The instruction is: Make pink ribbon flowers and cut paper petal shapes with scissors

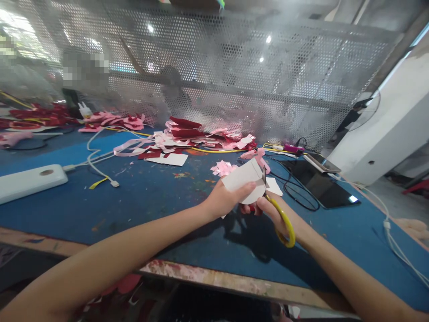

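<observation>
My left hand (224, 199) pinches a folded white piece of paper (244, 180) above the blue table (140, 197), thumb on top. My right hand (273, 210) grips yellow-handled scissors (283, 221), whose blades reach up into the paper's right edge. Both hands are closed and meet over the middle of the table. A small white offcut (275, 186) lies just behind the paper.
Piles of red, pink and white cut scraps (197, 136) lie at the back, more at the far left (40, 116). A white power strip (30, 181) with cables sits left. A dark tablet (318, 185), a phone (321, 163) and a cable loop are right. A perforated metal screen (234, 76) stands behind.
</observation>
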Available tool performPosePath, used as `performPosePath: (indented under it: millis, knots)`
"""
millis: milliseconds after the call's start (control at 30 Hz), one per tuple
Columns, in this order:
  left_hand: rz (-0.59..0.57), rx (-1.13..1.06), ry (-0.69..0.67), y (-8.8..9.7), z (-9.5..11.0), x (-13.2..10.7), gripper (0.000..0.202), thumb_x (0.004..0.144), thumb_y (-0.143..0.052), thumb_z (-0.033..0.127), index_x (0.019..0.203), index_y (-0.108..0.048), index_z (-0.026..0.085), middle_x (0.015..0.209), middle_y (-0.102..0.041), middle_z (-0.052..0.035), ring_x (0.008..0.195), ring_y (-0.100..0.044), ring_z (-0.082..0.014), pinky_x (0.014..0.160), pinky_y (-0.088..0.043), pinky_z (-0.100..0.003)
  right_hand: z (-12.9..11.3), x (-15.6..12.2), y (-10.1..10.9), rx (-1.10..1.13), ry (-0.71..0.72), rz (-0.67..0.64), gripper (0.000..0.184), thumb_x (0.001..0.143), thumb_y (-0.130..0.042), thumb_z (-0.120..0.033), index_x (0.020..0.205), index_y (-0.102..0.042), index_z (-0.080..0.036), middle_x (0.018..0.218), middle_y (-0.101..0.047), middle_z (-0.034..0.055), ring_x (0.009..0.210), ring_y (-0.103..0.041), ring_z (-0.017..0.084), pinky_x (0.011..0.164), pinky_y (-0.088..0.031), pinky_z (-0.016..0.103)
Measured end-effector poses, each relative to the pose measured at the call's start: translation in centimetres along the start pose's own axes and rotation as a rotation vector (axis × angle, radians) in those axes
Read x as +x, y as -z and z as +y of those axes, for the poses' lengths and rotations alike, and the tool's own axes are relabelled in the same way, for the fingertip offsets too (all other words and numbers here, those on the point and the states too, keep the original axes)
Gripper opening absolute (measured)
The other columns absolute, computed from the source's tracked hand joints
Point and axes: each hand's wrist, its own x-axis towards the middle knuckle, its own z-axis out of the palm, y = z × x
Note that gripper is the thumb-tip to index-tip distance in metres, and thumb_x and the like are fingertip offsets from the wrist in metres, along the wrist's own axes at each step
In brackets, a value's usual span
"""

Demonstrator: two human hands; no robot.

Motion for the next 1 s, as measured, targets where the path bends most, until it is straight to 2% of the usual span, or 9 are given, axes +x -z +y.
performPosePath:
  millis: [67, 167, 333, 500, 633, 733, 833, 900, 1000]
  knots:
    - [-0.029, 0.008, 0.023, 0.0, 0.3, -0.2, 0.026, 0.077, -0.061, 0.039, 0.085, -0.064, 0.014, 0.057, -0.063, -0.0004, 0.04, -0.052, -0.0094, 0.039, -0.045, -0.021, -0.3, 0.0, 0.1, 0.025, 0.048, -0.028, 0.048, 0.09, -0.032, -0.059, 0.077, -0.053, -0.018, 0.074, -0.058, 0.0039, 0.066, -0.05, 0.015, 0.063, -0.041, 0.027]
    - [-0.043, 0.035, 0.031, 0.2, 0.8, -0.2, 0.025, 0.077, -0.061, 0.039, 0.084, -0.064, 0.015, 0.056, -0.061, 0.0003, 0.039, -0.052, -0.0099, 0.037, -0.045, -0.021, -0.7, -0.1, 0.5, -0.019, 0.034, -0.017, 0.05, 0.088, -0.034, -0.061, 0.075, -0.055, -0.018, 0.069, -0.057, 0.0032, 0.062, -0.048, 0.015, 0.06, -0.039, 0.026]
    - [-0.02, 0.079, -0.004, 0.6, 1.3, -0.1, 0.024, 0.077, -0.062, 0.037, 0.087, -0.064, 0.016, 0.06, -0.062, 0.0007, 0.04, -0.051, -0.0101, 0.035, -0.044, -0.021, -0.7, -0.7, 0.7, -0.039, -0.127, 0.042, 0.055, 0.085, -0.03, -0.066, 0.059, -0.043, -0.02, 0.046, -0.043, -0.0019, 0.045, -0.04, 0.012, 0.046, -0.033, 0.025]
    - [-0.049, 0.149, 0.011, 1.5, 1.8, 0.5, 0.023, 0.076, -0.062, 0.037, 0.08, -0.064, 0.015, 0.049, -0.058, 0.0019, 0.035, -0.049, -0.009, 0.032, -0.039, -0.019, -0.7, -0.6, 0.8, -0.22, -0.257, 0.096, 0.059, 0.083, -0.026, -0.071, 0.054, -0.037, -0.021, 0.042, -0.041, -0.0006, 0.042, -0.037, 0.012, 0.042, -0.028, 0.025]
    - [-0.144, 0.069, 0.078, 2.5, 1.2, 1.6, 0.027, 0.072, -0.066, 0.04, 0.075, -0.062, 0.013, 0.048, -0.058, 0.0006, 0.033, -0.048, -0.0086, 0.031, -0.038, -0.018, -0.5, -0.3, 0.4, -0.295, -0.29, 0.146, 0.06, 0.084, -0.023, -0.071, 0.05, -0.034, -0.022, 0.04, -0.04, 0.0005, 0.039, -0.036, 0.011, 0.041, -0.027, 0.025]
    - [-0.141, -0.053, 0.089, 2.5, 0.3, 2.0, 0.031, 0.07, -0.069, 0.041, 0.076, -0.061, 0.012, 0.051, -0.059, -0.0001, 0.036, -0.05, -0.0087, 0.032, -0.039, -0.018, -0.2, -0.2, 0.0, -0.28, -0.302, 0.173, 0.06, 0.084, -0.023, -0.071, 0.048, -0.032, -0.023, 0.038, -0.038, 0.0004, 0.037, -0.035, 0.011, 0.04, -0.027, 0.025]
    - [-0.052, -0.154, 0.041, 1.8, -0.4, 1.8, 0.034, 0.071, -0.067, 0.044, 0.081, -0.06, 0.011, 0.058, -0.061, -0.001, 0.041, -0.053, -0.0089, 0.036, -0.043, -0.018, 0.1, -0.2, -0.3, -0.207, -0.349, 0.192, 0.061, 0.083, -0.025, -0.072, 0.047, -0.031, -0.023, 0.035, -0.036, -0.0006, 0.035, -0.036, 0.011, 0.039, -0.029, 0.025]
    - [-0.008, -0.141, 0.01, 1.4, -0.5, 1.4, 0.035, 0.073, -0.066, 0.044, 0.085, -0.06, 0.012, 0.06, -0.061, -0.001, 0.041, -0.054, -0.009, 0.038, -0.045, -0.019, 0.1, -0.2, -0.3, -0.122, -0.365, 0.155, 0.06, 0.083, -0.027, -0.07, 0.05, -0.037, -0.021, 0.038, -0.04, -0.0006, 0.036, -0.039, 0.011, 0.042, -0.033, 0.025]
    - [-0.017, -0.031, -0.001, 1.0, -0.1, 0.7, 0.03, 0.074, -0.065, 0.041, 0.086, -0.061, 0.014, 0.061, -0.063, -0.0004, 0.039, -0.053, -0.0089, 0.039, -0.046, -0.02, 0.0, -0.2, 0.0, -0.017, -0.292, 0.047, 0.058, 0.086, -0.028, -0.066, 0.059, -0.047, -0.018, 0.052, -0.052, 0.0016, 0.049, -0.05, 0.014, 0.051, -0.04, 0.026]
